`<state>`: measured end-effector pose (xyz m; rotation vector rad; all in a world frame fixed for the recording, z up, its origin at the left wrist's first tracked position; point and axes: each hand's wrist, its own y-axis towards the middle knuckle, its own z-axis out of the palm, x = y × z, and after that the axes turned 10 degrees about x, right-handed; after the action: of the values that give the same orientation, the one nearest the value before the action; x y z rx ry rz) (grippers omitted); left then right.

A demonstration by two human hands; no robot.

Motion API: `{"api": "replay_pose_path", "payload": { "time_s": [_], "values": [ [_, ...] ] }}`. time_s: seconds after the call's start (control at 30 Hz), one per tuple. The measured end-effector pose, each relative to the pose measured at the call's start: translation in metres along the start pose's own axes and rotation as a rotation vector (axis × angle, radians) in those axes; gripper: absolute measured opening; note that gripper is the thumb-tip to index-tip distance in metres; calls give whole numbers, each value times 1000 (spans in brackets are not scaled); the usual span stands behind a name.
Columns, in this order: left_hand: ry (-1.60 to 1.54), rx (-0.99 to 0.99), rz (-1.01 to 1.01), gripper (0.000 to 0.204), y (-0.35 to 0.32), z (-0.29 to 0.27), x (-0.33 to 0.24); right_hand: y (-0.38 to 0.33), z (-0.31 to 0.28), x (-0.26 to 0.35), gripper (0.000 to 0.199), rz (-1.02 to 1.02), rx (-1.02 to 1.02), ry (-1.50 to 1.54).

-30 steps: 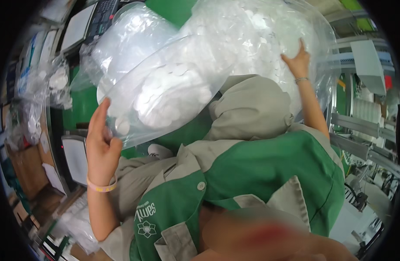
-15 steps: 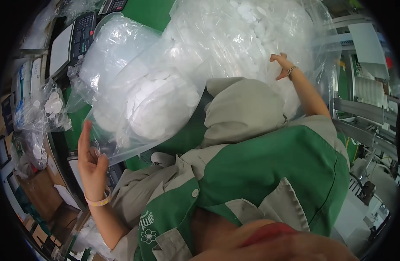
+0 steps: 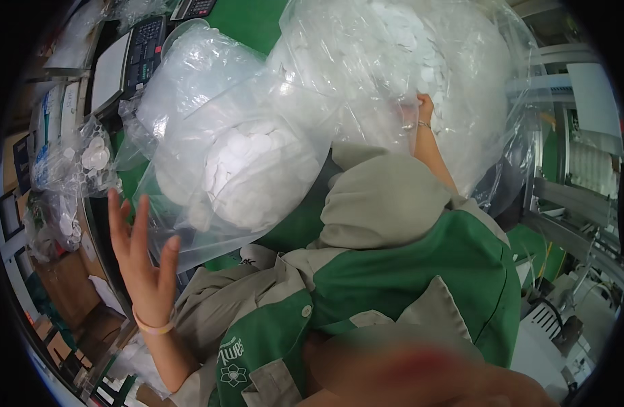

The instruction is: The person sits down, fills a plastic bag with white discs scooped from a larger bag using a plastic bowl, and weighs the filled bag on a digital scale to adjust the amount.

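1. Has crumpled clear plastic packets [image 3: 95,157] of white pieces at far left, along the bench side.
2. Has a scale with a pale platform [image 3: 110,76] and a dark keypad [image 3: 148,53] just beyond those packets.
3. Holds left hand [image 3: 144,268] raised with fingers spread and released, gripping nothing, near the outer corner of the smaller clear bag; cannot tell if touching the plastic. Wears a pale wristband [image 3: 153,327] here.
4. Has a hazy clear bag [image 3: 197,74] behind, close against the smaller one.
5. Has the smaller clear bag [image 3: 190,241] in front of the body, left of the bent knee [image 3: 383,197], bulging with white discs [image 3: 258,176].
6. Has a large clear bag [image 3: 366,68] beyond the knee, packed with white pieces.
7. Holds right hand [image 3: 426,106] at the large bag with fingers curled and partly hidden; cannot tell whether grasping plastic. Wears a bracelet [image 3: 424,124].
8. Has metal rails [image 3: 573,200] at far right.
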<state>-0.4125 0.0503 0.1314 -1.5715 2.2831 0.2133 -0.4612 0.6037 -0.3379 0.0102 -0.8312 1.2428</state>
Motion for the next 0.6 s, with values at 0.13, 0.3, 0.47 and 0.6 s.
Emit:
{"api": "replay_pose_path", "payload": {
  "time_s": [0.13, 0.3, 0.47, 0.6],
  "values": [
    [140, 325, 182, 57, 17, -3, -41, -71, 101, 18, 36, 14, -8, 34],
    [34, 409, 315, 67, 43, 37, -49, -83, 116, 35, 44, -172, -48, -17],
    [-311, 668, 241, 60, 30, 45, -54, -109, 102, 61, 60, -27, -107, 1],
    [-261, 790, 442, 46, 18, 41, -66, -147, 120, 66, 64, -71, -1, 80]
  ]
}}
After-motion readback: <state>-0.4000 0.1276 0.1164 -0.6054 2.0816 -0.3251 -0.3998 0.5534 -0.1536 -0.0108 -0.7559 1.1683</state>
